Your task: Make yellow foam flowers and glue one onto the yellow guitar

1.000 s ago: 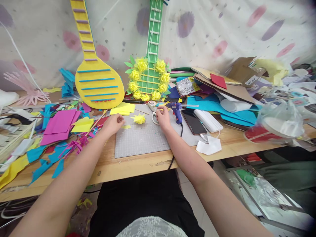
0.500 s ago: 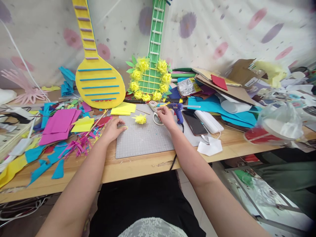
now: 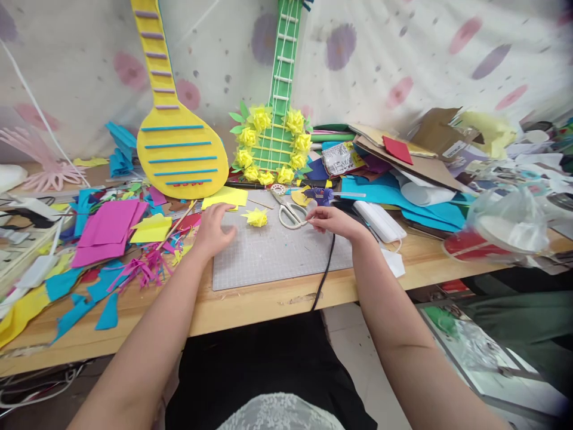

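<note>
My left hand (image 3: 217, 232) is at the left edge of the grey cutting mat, thumb apart from the fingers, with nothing visible in it. Its fingertips are by a small stack of yellow paper (image 3: 233, 196). My right hand (image 3: 333, 222) is over the right part of the mat, fingertips pressed together beside the white handles of the scissors (image 3: 293, 216). Whatever the pinch holds is too small to make out. Between the hands a yellow paper flower (image 3: 256, 217) lies on the cutting mat (image 3: 268, 257). Behind my right hand rests a purple glue gun (image 3: 323, 195).
A yellow paper lute (image 3: 181, 155) and a green stringed instrument with yellow flowers (image 3: 280, 140) lean at the back. Coloured scraps (image 3: 107, 230) cover the left. On the right are a white power bank (image 3: 379, 221), blue sheets (image 3: 430, 212) and a bagged bucket (image 3: 496, 236).
My right hand has moved right, away from over the scissors, and now covers most of the phone. My left hand has shifted slightly up and right, its thumb lifted off the mat's edge.
</note>
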Demonstrator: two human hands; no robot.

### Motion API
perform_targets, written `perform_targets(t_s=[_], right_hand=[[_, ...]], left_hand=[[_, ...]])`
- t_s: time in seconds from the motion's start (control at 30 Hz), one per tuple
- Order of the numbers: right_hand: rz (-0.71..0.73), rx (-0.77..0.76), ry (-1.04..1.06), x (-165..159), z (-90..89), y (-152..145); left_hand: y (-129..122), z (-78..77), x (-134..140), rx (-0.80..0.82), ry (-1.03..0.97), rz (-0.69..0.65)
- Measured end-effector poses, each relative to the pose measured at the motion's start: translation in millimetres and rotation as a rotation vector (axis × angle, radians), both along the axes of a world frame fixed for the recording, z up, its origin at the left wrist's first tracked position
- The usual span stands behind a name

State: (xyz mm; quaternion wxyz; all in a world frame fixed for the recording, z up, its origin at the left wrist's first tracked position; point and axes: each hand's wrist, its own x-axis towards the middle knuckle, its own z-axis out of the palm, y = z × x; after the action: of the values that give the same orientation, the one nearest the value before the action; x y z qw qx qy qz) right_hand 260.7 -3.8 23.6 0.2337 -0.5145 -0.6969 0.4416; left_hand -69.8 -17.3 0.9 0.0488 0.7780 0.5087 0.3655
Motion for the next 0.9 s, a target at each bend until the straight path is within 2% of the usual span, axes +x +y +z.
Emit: perform_targets(t_s=[0.17,0.3,0.37,0.5,0.63,0.73,0.83,0.9], right_hand=[[-0.003,-0.016,-0.094,-4.8,-0.4,-2.2],[-0.138,0.146,-0.168,-23.2,-5.0,3.1],[-0.198,0.234,-0.188,-32.1,-11.9,6.9],[-0.228,0.322,-0.169,-43.5,-26.4,10.0],[-0.321,0.357,-0.144,-53.5,-27.0,7.7],[-0.317,0.288,0.069,-68.3,-17.1,7.6],[-0.257,0.030,0.405,-89.9,-5.7,10.3],[-0.206,-0.117,0.549,-105.4,-1.1,13.2]], left_hand=[[8.7,1.8,30.1,-0.037,0.208,-0.141],[15.5,-6.3,46.6,-0.103,0.255,-0.137],[17.9,-11.4,50.3,-0.105,0.247,-0.111],[20.1,-16.5,48.2,-0.063,0.160,-0.038],[17.9,-15.3,43.2,0.065,0.024,0.012],[15.4,-13.6,43.5,0.181,-0.008,0.009],[14.3,-13.2,45.5,0.271,-0.014,-0.006],[14.4,-13.8,45.4,0.304,-0.025,0.000]])
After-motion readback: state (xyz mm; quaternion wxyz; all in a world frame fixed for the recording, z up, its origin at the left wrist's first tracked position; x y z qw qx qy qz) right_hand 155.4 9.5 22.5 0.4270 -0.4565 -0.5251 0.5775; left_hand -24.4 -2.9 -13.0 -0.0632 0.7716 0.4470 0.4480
